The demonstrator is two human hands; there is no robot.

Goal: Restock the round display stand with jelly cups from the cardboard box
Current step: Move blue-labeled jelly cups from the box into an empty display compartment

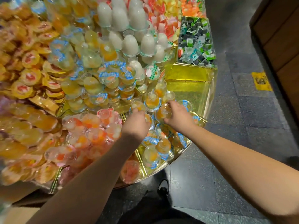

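Clear, dome-shaped plastic jelly cups (161, 109) with orange fruit inside and blue-printed foil lids lie in a gold-walled compartment at the near edge of the round stand (186, 146). The right hand (179, 117) curls its fingers round one cup, and the left hand (137, 122) grips another just beside it. Glossy heaps of yellow, white and pink cups fill the neighbouring bins above grey speckled floor (242, 126).

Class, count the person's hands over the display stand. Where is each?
2: left hand on jelly cups beside the peach ones; right hand gripping an orange cup nearer the stand's edge.
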